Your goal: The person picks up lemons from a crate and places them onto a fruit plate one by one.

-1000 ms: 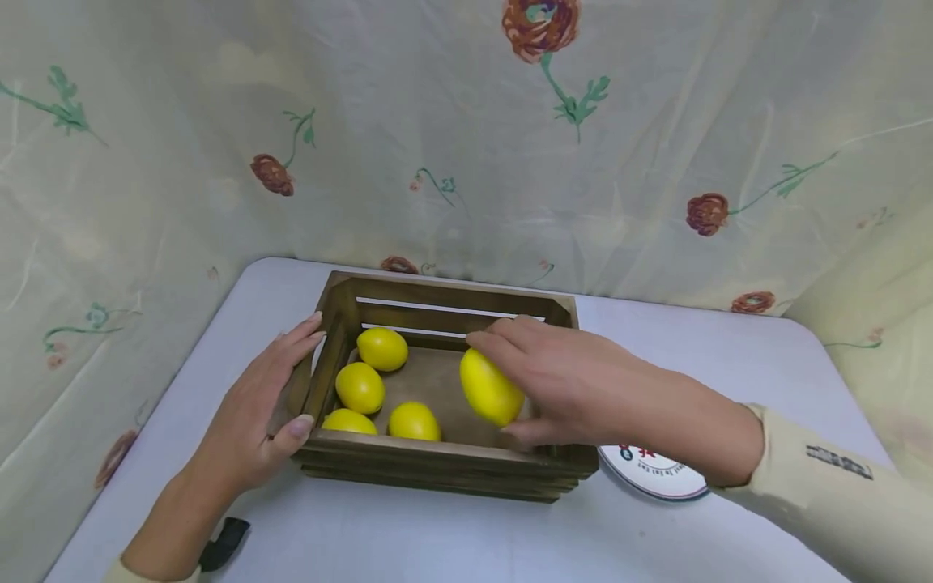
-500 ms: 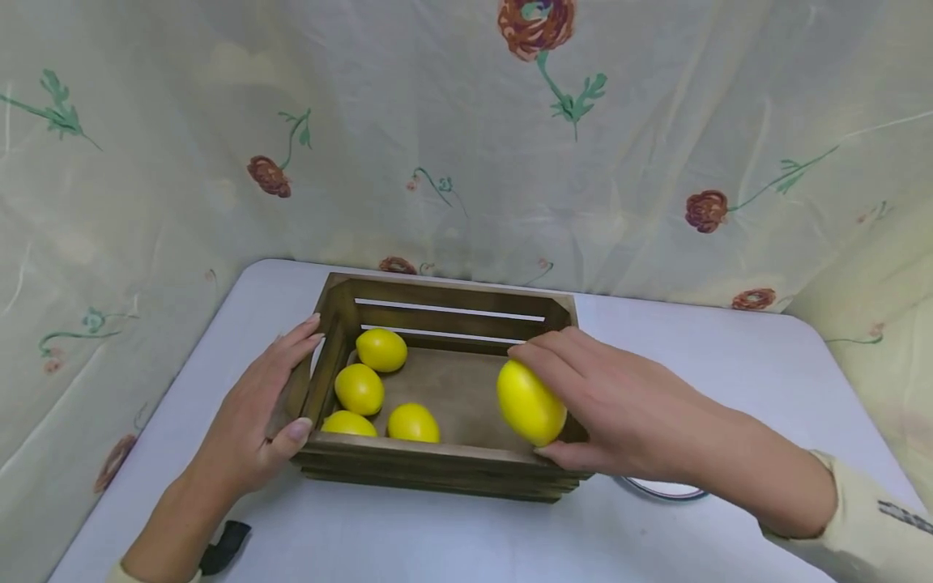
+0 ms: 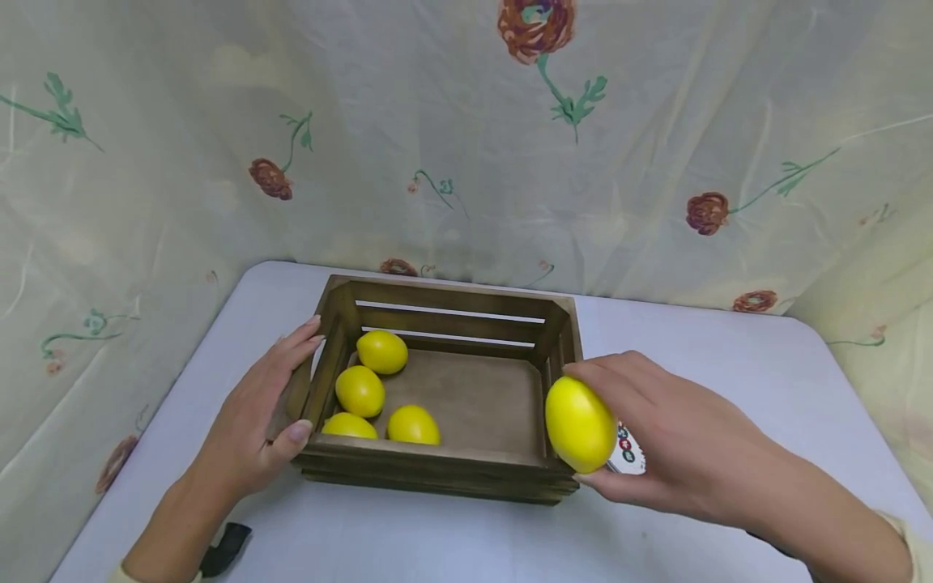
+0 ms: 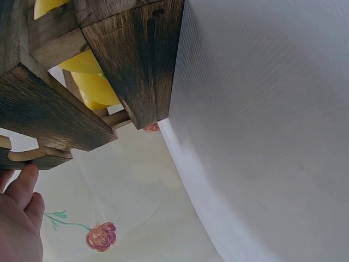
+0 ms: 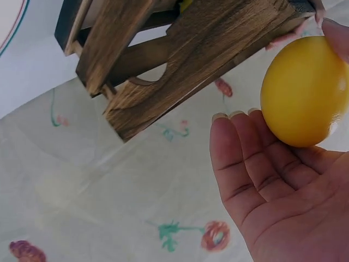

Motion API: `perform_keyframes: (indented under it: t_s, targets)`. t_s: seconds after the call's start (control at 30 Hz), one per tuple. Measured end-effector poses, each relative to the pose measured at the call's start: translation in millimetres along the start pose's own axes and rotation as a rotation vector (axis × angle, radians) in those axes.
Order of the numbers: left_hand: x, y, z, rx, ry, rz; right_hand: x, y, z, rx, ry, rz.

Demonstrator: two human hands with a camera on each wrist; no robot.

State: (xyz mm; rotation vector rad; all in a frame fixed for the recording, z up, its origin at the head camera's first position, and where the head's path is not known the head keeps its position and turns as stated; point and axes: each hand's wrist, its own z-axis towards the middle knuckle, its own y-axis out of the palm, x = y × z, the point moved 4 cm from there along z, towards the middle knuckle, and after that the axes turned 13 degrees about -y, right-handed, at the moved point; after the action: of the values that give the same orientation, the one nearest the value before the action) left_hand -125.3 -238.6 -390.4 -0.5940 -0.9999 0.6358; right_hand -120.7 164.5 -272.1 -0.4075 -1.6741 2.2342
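A yellow lemon is pinched between the thumb and fingers of my right hand. It is held above the right front corner of a brown slatted wooden crate. Seen from the right wrist, the lemon lies against the fingers, with the thumb on its other side. Several more lemons sit inside the crate, all toward its left end. My left hand rests on the crate's left side with fingers extended, the thumb by the front corner. In the left wrist view, its fingertips touch a slat.
A white plate with printed lettering lies right of the crate, mostly hidden behind my right hand. The white table extends around the crate. Floral curtains hang at the back and sides. A black object shows by the left wrist.
My right hand has carried the lemon rightward and toward me, from over the crate's inside to its right front corner. The left hand, crate and other lemons have stayed put.
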Motion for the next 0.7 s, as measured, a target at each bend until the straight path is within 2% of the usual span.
perform_keyframes:
  t_s: [0.3,0.53,0.7]
  targets:
    - [2.8,-0.6,-0.4,0.042,0.034,-0.02,4.9,-4.7,-25.4,0.103,0.043,-0.008]
    - [3.2,0.4,-1.7,0.041,0.039,-0.028,9.5,-0.4,-44.0,0.098,0.14,-0.017]
    - [4.9,0.3,1.3,0.038,0.051,-0.033,15.5,3.5,-59.0,0.124,0.189,-0.016]
